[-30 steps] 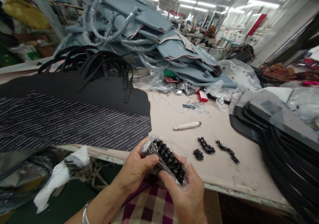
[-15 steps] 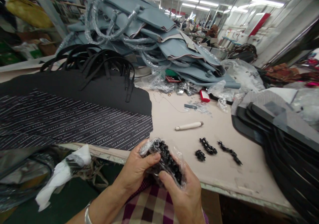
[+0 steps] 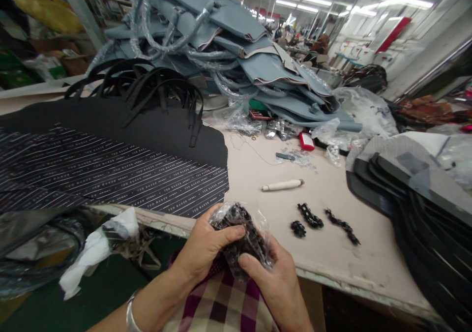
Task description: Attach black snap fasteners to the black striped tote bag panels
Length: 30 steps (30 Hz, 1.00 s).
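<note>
Both hands hold a clear plastic bag [image 3: 239, 224] packed with small black parts, just off the table's front edge. My left hand [image 3: 206, 238] grips the bag's left side, thumb pressed across its top. On the right side, my right hand [image 3: 275, 273] is closed round the bag with the thumb on its lower front. Fingers behind the bag are hidden. To the right on the table lie a small black cluster [image 3: 298, 228], a short black chain-like strip [image 3: 310, 216] and a thinner black strip [image 3: 342, 226]. Beyond them rests a whitish pen-like tool [image 3: 282, 185].
Black bag panels with striped lining [image 3: 177, 189] cover the table's left. Blue-grey bags with wrapped handles [image 3: 236, 42] are piled behind. Curved black pieces [image 3: 401, 199] are stacked at right. A red-and-white box [image 3: 307, 141] and a grey strip [image 3: 285, 156] lie near the back.
Both hands still grip the bag. The plastic has shifted over the black parts and my left thumb reaches further across it. The whole view has shifted slightly.
</note>
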Motion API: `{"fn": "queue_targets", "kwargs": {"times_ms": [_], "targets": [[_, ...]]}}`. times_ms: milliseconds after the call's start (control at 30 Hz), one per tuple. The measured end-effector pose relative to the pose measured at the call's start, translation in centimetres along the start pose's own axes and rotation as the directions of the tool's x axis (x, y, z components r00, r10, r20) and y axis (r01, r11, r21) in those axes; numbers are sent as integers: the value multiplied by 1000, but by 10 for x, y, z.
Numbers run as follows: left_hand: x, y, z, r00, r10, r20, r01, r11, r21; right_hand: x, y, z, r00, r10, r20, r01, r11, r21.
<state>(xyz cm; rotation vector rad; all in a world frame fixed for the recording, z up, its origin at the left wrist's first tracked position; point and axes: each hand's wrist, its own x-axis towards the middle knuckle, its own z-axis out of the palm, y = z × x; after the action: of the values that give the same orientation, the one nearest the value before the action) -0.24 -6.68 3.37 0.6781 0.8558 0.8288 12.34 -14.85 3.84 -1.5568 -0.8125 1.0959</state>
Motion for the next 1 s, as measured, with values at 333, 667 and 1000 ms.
{"fn": "queue_targets", "kwargs": {"times_ms": [333,667,1000], "targets": [[-11,-2,-4,988,-111,104,119,991,-65,7,24,-14,992,121,42,-127,970,209],[-13,3,-10,970,-116,213,141,984,-106,3,12,-12,973,195,124,-230,871,433],[-10,6,-8,976,-75,202,98,990,-105,5,21,-14,973,216,81,-230,883,409]]}}
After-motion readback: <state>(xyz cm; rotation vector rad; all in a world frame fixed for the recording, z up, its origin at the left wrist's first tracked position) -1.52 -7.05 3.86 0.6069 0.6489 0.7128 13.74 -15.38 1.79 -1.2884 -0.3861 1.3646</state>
